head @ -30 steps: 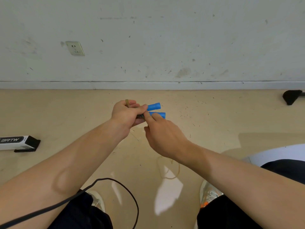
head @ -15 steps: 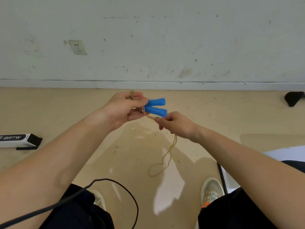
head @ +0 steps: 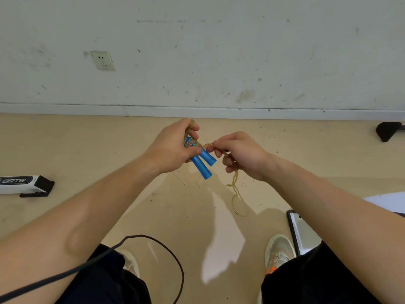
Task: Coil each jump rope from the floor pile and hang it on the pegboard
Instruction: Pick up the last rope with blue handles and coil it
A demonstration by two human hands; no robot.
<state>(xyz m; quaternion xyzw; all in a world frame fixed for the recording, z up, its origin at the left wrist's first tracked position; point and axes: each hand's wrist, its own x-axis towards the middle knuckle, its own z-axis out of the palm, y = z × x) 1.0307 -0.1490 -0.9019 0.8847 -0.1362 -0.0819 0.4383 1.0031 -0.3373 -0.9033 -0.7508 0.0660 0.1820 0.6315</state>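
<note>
Bare indoor room: scuffed wall (head: pixel 219 51), socket (head: pixel 103 60).

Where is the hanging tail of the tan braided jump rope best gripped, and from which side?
Pinch the tan braided rope on the straight stretch just under the right hand, coming from the right: there it hangs free, while lower it curls into a loop and the left hand crowds the two blue plastic handles.
</note>
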